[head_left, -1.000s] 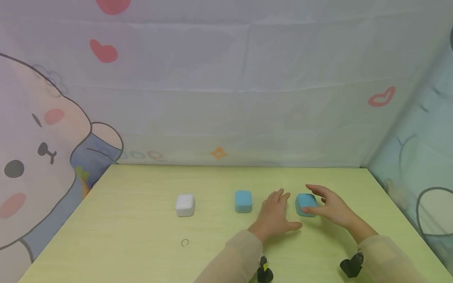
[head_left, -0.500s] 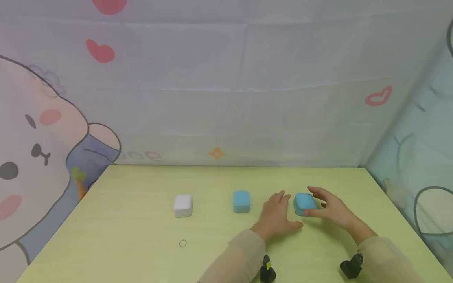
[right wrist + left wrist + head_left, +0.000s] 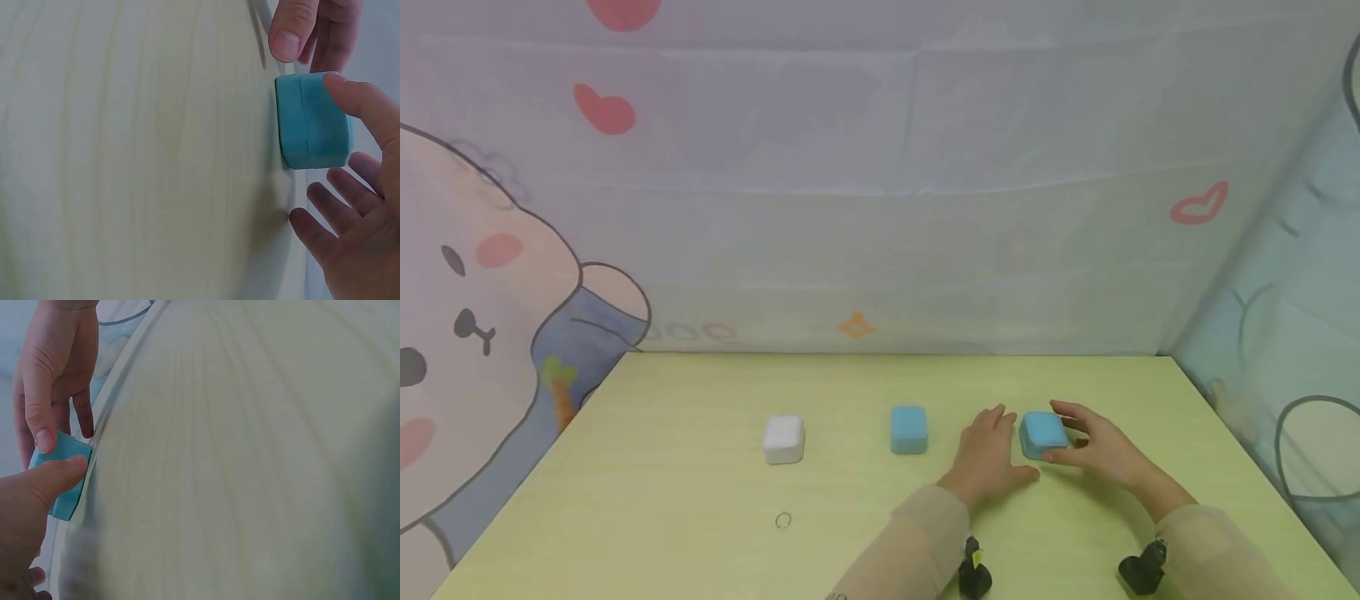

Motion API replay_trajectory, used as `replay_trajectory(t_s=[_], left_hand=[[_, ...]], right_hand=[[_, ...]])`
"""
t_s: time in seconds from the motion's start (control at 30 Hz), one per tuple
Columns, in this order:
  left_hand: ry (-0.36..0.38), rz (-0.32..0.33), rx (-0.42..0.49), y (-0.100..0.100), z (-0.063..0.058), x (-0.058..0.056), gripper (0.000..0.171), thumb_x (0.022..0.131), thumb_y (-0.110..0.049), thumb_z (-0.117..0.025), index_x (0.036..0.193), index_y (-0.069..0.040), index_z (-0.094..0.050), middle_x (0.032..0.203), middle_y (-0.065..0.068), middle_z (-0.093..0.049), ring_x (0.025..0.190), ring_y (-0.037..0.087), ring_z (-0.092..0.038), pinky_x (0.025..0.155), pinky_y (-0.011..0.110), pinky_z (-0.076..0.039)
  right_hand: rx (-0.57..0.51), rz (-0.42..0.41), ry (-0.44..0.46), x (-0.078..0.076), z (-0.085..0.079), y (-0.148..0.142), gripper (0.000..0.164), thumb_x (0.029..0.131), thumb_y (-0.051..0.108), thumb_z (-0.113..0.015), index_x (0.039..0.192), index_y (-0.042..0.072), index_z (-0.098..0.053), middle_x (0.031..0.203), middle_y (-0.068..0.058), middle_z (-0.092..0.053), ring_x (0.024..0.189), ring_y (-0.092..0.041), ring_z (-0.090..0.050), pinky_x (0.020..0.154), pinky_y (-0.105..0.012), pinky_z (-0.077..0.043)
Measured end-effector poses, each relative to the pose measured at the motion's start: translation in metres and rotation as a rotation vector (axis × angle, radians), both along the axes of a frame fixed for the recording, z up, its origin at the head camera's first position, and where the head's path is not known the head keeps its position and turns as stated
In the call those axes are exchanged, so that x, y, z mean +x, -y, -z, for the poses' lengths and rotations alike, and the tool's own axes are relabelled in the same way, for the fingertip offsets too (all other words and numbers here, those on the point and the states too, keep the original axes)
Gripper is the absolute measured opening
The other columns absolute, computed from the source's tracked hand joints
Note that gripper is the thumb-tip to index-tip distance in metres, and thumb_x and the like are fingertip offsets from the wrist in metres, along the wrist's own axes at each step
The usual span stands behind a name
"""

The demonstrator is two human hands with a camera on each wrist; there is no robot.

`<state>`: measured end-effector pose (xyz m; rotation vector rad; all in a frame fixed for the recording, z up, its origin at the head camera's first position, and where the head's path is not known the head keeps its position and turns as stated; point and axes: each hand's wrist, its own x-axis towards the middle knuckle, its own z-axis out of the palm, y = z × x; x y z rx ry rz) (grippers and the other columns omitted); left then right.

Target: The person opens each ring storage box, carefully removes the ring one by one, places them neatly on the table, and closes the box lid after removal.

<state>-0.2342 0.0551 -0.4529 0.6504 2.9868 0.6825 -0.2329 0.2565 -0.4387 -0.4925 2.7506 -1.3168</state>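
Observation:
A small blue box (image 3: 1042, 434) with rounded corners stands on the table between my two hands. A seam runs round its side in the right wrist view. To its left is my left hand (image 3: 987, 457), fingers extended and thumb spread, a narrow gap from the box in the head view. My right hand (image 3: 1105, 448) is at the box's right side. Its thumb (image 3: 356, 100) meets the box near one edge, while its other fingers (image 3: 312, 234) are spread and apart from it. In the left wrist view, both thumbs overlap the box.
On the table (image 3: 647, 517), a second blue box (image 3: 909, 430) lies left of my left hand, and a white box (image 3: 784, 439) farther left. A thin metal ring (image 3: 783, 520) lies nearer the front. A printed curtain (image 3: 1000, 208) hangs behind the table's back edge.
My right thumb has drawn back from the box's front toward its right corner. My left hand has shifted slightly toward the box. The head view has turned slightly right.

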Motion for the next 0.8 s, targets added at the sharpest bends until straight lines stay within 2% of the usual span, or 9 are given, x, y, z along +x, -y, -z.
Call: replay_trajectory(t_s=[0.37, 0.57, 0.8], left_hand=[[0.003, -0.005, 0.001, -0.0032, 0.0037, -0.0018, 0.077, 0.079, -0.053, -0.069, 0.140, -0.014, -0.043, 0.151, 0.003, -0.036, 0.140, 0.022, -0.032, 0.113, 0.040, -0.029], [-0.003, 0.006, -0.008, -0.0037, 0.0043, -0.0015, 0.075, 0.080, -0.053, -0.068, 0.140, -0.015, -0.043, 0.151, 0.002, -0.036, 0.141, 0.023, -0.030, 0.113, 0.041, -0.028], [0.005, -0.013, 0.006, -0.0052, 0.0077, -0.0034, 0.071, 0.080, -0.054, -0.068, 0.136, -0.016, -0.047, 0.151, 0.002, -0.036, 0.141, 0.022, -0.030, 0.113, 0.041, -0.027]], right_hand=[[0.007, -0.030, 0.010, -0.0002, 0.0006, 0.0016, 0.075, 0.083, 0.022, -0.073, 0.140, -0.008, -0.035, 0.138, -0.030, -0.043, 0.123, -0.050, -0.045, 0.091, -0.051, -0.049], [-0.010, -0.035, 0.025, -0.0006, 0.0016, 0.0015, 0.072, 0.083, 0.021, -0.072, 0.138, -0.009, -0.037, 0.136, -0.031, -0.045, 0.123, -0.050, -0.045, 0.091, -0.052, -0.048], [-0.028, -0.057, 0.045, -0.0007, 0.0001, 0.0036, 0.071, 0.084, 0.021, -0.072, 0.138, -0.010, -0.037, 0.137, -0.032, -0.044, 0.124, -0.051, -0.044, 0.093, -0.053, -0.048]])
